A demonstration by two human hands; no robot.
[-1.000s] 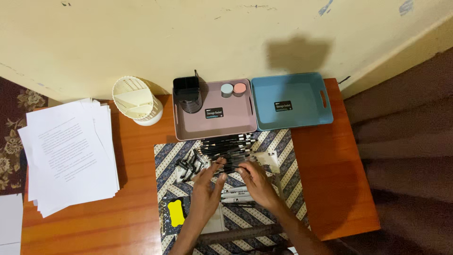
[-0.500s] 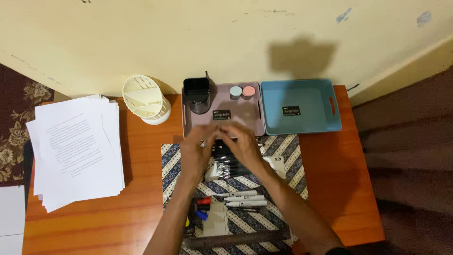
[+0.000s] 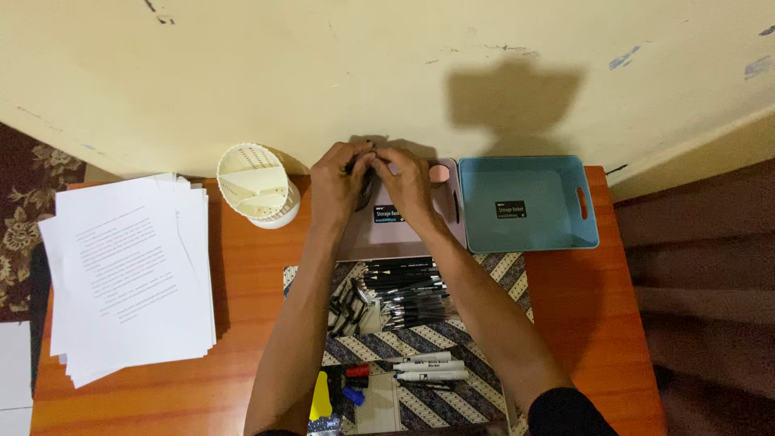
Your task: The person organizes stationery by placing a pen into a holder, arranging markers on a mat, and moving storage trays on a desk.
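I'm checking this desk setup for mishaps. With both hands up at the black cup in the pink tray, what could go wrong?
1. Both hands, left and right, crowd the mostly hidden black cup; it might tip inside the pink tray.
2. The forearms pass over the loose pens; dropping them could scatter the pile.
3. The white holder stands close to the left wrist and could be nudged.

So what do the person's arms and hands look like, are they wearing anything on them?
Both hands, the left hand and the right hand, are bare: no gloves, and no rings or watch that the picture shows. The forearms are uncovered along their whole visible length. Only at the bottom edge, on the right arm, does a dark sleeve appear, pushed up near the elbow. No sleeve shows on the left arm.
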